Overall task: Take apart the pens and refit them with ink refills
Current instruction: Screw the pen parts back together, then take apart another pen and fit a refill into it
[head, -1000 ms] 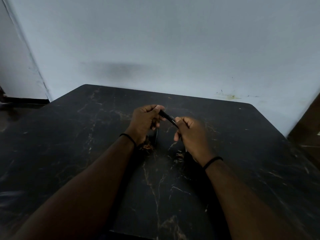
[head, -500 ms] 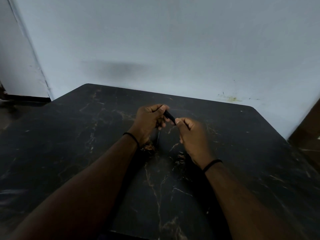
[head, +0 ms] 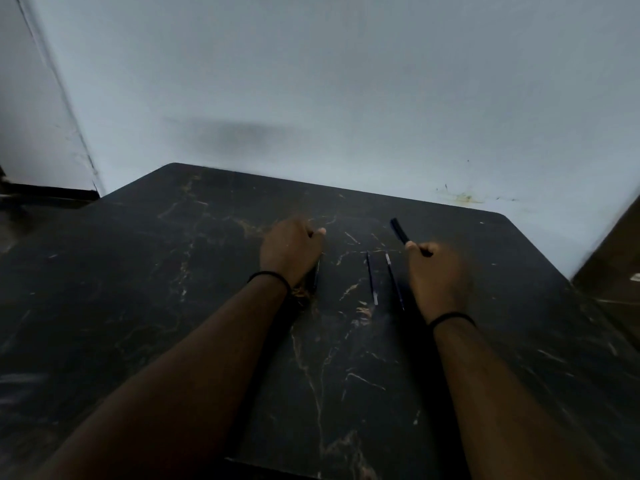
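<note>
Bench: dark stone-look top, marble pattern with pale gold veining; smooth, low sheen. Rounded far corners.

Wall: painted, matt, pale; dark smudge at centre, yellowish stain and small specks low on the right.

Pen part in right hand: dark, plastic-looking, smooth; finish blurred.

Refills on bench: thin, dark, smooth tubes, paler at the ends; material not determinable.

Dark piece beside left hand: slight gloss, mostly hidden.

Wristbands: black, thin, matt, cord-like.

Panel at right edge: brown, wood-like, dull.
</note>
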